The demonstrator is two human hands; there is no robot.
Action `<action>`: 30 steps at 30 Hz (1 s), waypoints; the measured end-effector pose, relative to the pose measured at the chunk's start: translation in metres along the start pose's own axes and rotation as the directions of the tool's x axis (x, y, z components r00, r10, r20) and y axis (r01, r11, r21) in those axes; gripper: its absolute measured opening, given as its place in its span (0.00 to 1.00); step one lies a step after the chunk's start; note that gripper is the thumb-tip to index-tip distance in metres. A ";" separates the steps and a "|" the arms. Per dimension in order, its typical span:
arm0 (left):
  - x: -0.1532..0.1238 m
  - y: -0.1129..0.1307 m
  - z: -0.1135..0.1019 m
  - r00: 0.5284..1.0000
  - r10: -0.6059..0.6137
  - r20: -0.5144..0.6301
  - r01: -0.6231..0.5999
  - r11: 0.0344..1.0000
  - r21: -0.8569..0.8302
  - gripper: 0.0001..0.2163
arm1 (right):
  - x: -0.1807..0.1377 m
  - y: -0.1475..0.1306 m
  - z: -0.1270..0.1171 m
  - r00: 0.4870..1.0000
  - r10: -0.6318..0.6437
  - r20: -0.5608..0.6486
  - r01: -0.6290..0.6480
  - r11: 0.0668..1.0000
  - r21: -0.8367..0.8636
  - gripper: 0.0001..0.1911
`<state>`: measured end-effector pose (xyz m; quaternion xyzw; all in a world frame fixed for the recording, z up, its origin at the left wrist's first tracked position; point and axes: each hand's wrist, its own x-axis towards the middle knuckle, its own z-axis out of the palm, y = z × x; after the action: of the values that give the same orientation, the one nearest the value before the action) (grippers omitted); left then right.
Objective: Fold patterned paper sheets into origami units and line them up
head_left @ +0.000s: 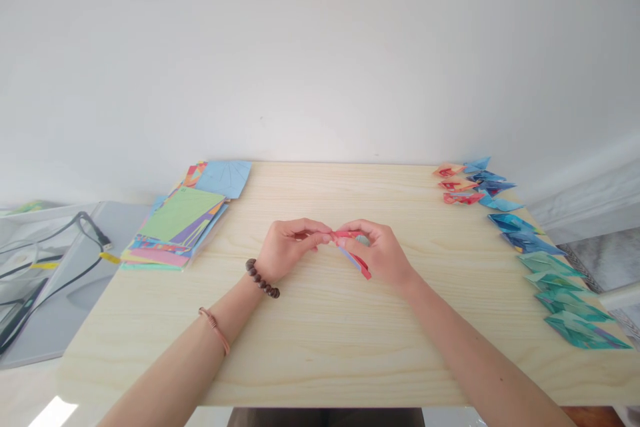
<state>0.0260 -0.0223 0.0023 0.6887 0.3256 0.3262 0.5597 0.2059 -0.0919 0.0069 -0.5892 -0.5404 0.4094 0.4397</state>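
A small piece of folded paper point(357, 261), red on one side and pale blue on the other, is held above the middle of the wooden table. My left hand point(296, 245) pinches its left tip between thumb and forefinger. My right hand point(380, 250) grips the same paper from the right, thumb beneath and fingers over it. One narrow strip of it hangs down towards me by my right thumb. The fingers partly hide the folds. A beaded bracelet point(261, 280) and a copper-coloured bangle point(215, 330) circle my left wrist and forearm.
Stacked coloured paper sheets point(187, 213) lie at the table's left. Folded paper pieces line the right edge: red ones point(457, 185), blue ones point(525, 233) and several green ones point(575, 307). A white wall point(320, 67) rises behind the table point(310, 340). Cables point(75, 233) lie beyond its left side.
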 end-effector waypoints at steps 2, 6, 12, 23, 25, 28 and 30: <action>0.000 0.002 -0.001 0.999 0.040 0.005 -0.040 0.997 0.060 0.08 | 0.000 0.000 0.000 1.000 0.028 0.002 -0.028 1.000 0.002 0.11; -0.001 0.006 -0.004 0.984 0.171 0.053 -0.179 0.955 0.235 0.07 | 0.000 0.001 0.000 0.998 0.066 -0.001 -0.066 0.998 0.006 0.13; -0.002 0.003 -0.007 0.931 0.348 0.113 -0.363 0.846 0.389 0.08 | 0.001 0.000 0.000 0.995 0.096 -0.017 -0.096 0.995 -0.003 0.14; 0.001 -0.001 -0.013 0.873 0.425 0.238 -0.474 0.630 0.615 0.09 | 0.003 -0.001 -0.005 0.990 0.013 0.140 -0.014 1.000 0.005 0.13; 0.002 0.000 -0.015 0.877 0.407 0.256 -0.469 0.607 0.642 0.09 | 0.004 -0.004 -0.008 0.978 -0.034 0.204 0.042 0.999 -0.032 0.13; 0.002 0.001 -0.015 0.883 0.382 0.272 -0.458 0.576 0.677 0.09 | 0.003 -0.007 -0.013 0.961 -0.119 0.251 0.153 0.981 -0.121 0.14; 0.002 0.002 -0.012 0.895 0.353 0.274 -0.438 0.574 0.692 0.09 | 0.002 -0.007 -0.014 0.952 -0.183 0.247 0.234 0.952 -0.199 0.14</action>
<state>0.0172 -0.0138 0.0060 0.9259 0.2368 0.2459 0.1620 0.2178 -0.0907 0.0180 -0.5243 -0.6892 0.3603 0.3468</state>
